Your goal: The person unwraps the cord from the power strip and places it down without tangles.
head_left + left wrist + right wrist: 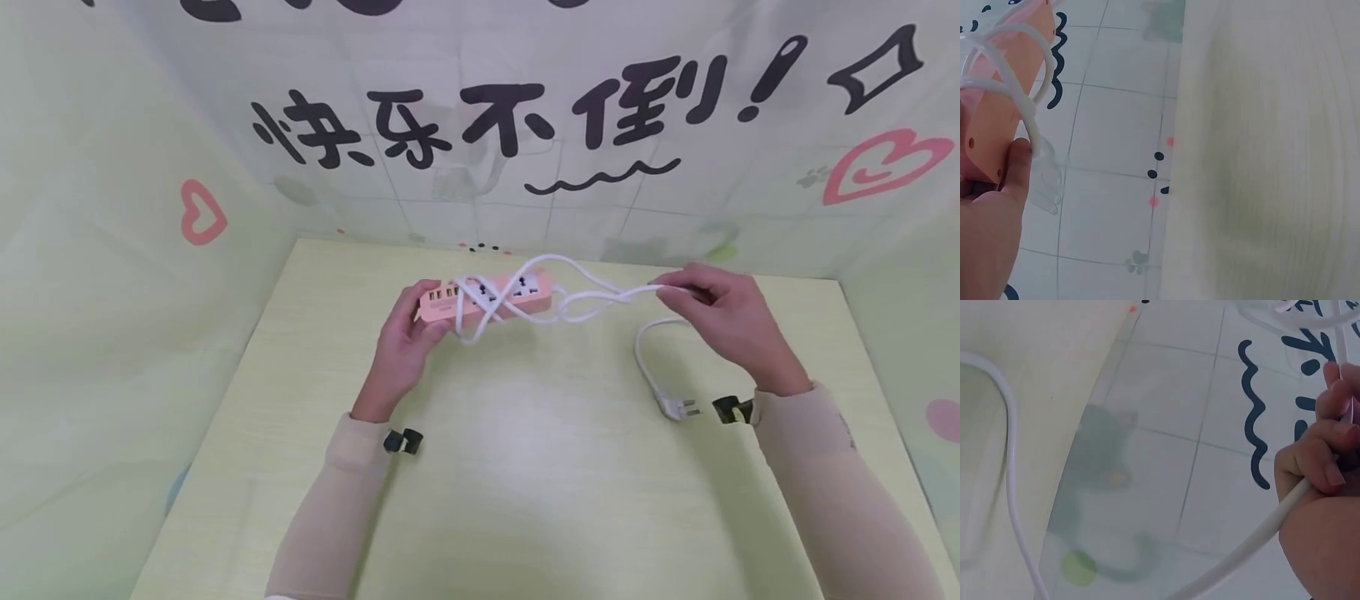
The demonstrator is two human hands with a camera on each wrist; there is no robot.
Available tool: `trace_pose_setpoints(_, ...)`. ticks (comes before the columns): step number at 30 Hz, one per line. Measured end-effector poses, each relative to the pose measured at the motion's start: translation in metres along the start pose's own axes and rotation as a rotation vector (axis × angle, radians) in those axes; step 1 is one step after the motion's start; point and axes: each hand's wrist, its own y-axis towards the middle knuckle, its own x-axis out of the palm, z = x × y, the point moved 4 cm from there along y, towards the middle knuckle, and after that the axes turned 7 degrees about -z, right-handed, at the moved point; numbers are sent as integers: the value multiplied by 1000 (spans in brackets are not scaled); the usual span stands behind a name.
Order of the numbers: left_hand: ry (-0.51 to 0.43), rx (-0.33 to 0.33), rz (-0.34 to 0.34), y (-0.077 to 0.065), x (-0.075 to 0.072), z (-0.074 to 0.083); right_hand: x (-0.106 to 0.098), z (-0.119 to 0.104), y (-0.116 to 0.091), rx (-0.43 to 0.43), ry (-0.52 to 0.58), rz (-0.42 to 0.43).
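Note:
A pink power strip [450, 310] with white socket panels and several USB ports is held up over the table by my left hand [401, 350], which grips its left end. White cord [536, 318] is looped loosely across the strip. In the left wrist view, my thumb [1019, 165] presses along the strip's side beside a cord loop [1013, 94]. My right hand [723, 312] grips the cord off to the right, fingers curled round it in the right wrist view. From that hand the cord [1241, 556] runs down to a white plug [672, 407] with metal prongs.
The pale wooden table [510, 500] extends below both hands. Behind it hangs a light printed curtain [420, 192] with dark lettering, close to the table's back edge. Side curtains [112, 333] flank the table. Small dark devices sit at both wrists.

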Motion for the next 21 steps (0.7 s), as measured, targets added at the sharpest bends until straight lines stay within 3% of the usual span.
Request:
trace_pose_setpoints(10, 9, -3, 123, -4, -26, 6, -2, 28, -3, 88, -394, -308)
trace_pose_setpoints(15, -21, -12, 131, -5, -28, 9, -2, 65, -2, 193, -424, -430)
trace_pose_setpoints(21, -47, -6, 112, -5, -21, 9, 12, 96, -4, 207, -379, -468)
